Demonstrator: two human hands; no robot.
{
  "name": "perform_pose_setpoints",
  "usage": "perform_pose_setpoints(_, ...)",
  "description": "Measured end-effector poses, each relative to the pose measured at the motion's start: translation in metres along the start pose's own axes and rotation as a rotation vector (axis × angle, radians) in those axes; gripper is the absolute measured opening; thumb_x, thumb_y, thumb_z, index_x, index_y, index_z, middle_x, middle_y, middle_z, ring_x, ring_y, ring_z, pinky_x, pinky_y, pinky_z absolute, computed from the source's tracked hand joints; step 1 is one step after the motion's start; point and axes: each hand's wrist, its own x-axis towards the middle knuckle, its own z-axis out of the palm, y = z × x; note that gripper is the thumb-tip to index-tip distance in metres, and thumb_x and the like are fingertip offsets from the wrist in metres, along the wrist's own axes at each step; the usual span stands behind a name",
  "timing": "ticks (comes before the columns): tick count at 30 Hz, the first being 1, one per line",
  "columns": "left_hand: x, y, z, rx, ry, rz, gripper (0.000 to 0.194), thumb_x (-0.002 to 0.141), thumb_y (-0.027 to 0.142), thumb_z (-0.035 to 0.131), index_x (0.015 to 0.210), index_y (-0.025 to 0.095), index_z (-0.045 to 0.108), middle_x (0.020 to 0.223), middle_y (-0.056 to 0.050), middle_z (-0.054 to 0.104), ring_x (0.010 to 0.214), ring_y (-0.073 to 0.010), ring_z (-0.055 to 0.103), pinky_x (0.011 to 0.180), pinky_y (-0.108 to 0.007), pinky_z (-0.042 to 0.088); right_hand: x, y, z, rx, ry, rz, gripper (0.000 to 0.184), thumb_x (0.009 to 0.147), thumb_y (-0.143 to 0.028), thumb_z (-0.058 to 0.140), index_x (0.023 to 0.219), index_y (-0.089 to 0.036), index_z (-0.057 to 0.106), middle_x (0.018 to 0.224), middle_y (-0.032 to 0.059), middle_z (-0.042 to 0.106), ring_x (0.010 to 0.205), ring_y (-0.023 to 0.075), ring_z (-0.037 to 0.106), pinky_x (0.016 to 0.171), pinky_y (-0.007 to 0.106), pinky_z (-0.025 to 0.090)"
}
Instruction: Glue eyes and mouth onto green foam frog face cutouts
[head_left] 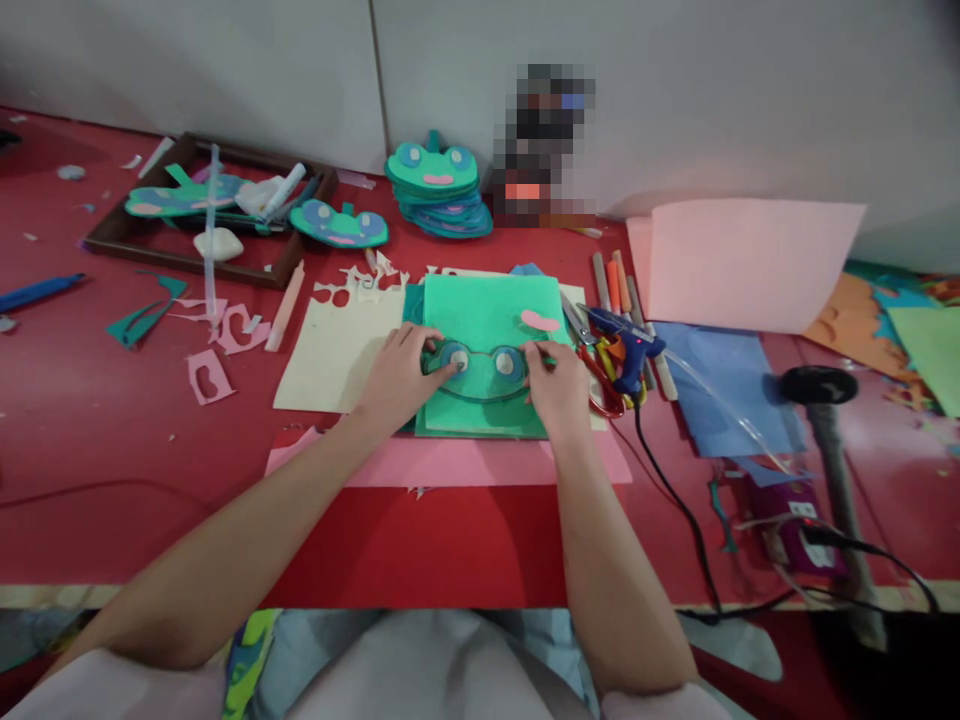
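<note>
A green frog-face cutout (482, 383) with blue and pale round eyes lies over a stack of green craft sheets (487, 310). My left hand (401, 372) grips its left end, the thumb resting by the left eye. At the opposite end, the fingers of my right hand (559, 380) are closed on the edge. A small pink mouth-shaped piece (540, 321) lies on the top sheet, just above my right hand. Cream sheets (322, 360) and a pink sheet (450, 463) stick out from under the green stack.
Finished frog faces (435, 190) are piled by the wall. A brown wooden frame (112, 240) stands back left. Right of the sheets are scissors (576, 320), a blue glue gun (634, 355) with its cord, and several markers (615, 285). A black-headed mallet (817, 385) lies farther right.
</note>
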Motion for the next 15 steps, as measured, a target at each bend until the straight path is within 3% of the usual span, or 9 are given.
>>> perform_pose_setpoints(7, 0.003, -0.002, -0.006, -0.265, -0.004, -0.089, 0.034, 0.073, 0.025, 0.066, 0.105, 0.022, 0.055, 0.084, 0.0, 0.06, 0.079, -0.0134, 0.056, 0.073, -0.027, 0.044, 0.001, 0.003, 0.002, 0.008, 0.058, -0.052, 0.027, 0.083, -0.038, 0.049, 0.084, -0.019, 0.068, 0.084, 0.006, 0.061, 0.057, 0.0107, 0.049, 0.059, 0.026, 0.04)
perform_pose_setpoints(10, 0.003, -0.002, -0.01, -0.39, 0.026, -0.132, 0.031, 0.074, 0.029, 0.064, 0.103, 0.022, 0.058, 0.083, 0.0, 0.06, 0.079, -0.0128, 0.057, 0.073, -0.026, 0.046, 0.001, 0.001, 0.0, 0.163, 0.059, 0.009, 0.038, 0.085, -0.048, 0.043, 0.085, -0.019, 0.068, 0.068, 0.0022, 0.059, 0.048, 0.0096, 0.044, 0.049, 0.024, 0.035)
perform_pose_setpoints(13, 0.004, -0.004, -0.01, -0.487, 0.053, -0.206, 0.028, 0.073, 0.035, 0.064, 0.096, 0.02, 0.06, 0.086, -0.002, 0.062, 0.079, -0.0137, 0.058, 0.072, -0.027, 0.047, 0.0, -0.003, 0.0, 0.333, 0.012, 0.075, 0.047, 0.084, -0.058, 0.039, 0.083, -0.02, 0.066, 0.051, -0.0037, 0.046, 0.039, 0.0076, 0.034, 0.04, 0.022, 0.027)
perform_pose_setpoints(15, 0.004, -0.006, -0.01, -0.523, 0.058, -0.228, 0.028, 0.073, 0.038, 0.064, 0.092, 0.019, 0.061, 0.086, -0.002, 0.063, 0.078, -0.0136, 0.058, 0.071, -0.026, 0.048, -0.002, -0.006, 0.001, 0.371, -0.042, 0.065, 0.042, 0.08, -0.059, 0.047, 0.072, -0.02, 0.062, 0.047, -0.0063, 0.037, 0.038, 0.0063, 0.031, 0.038, 0.022, 0.024)
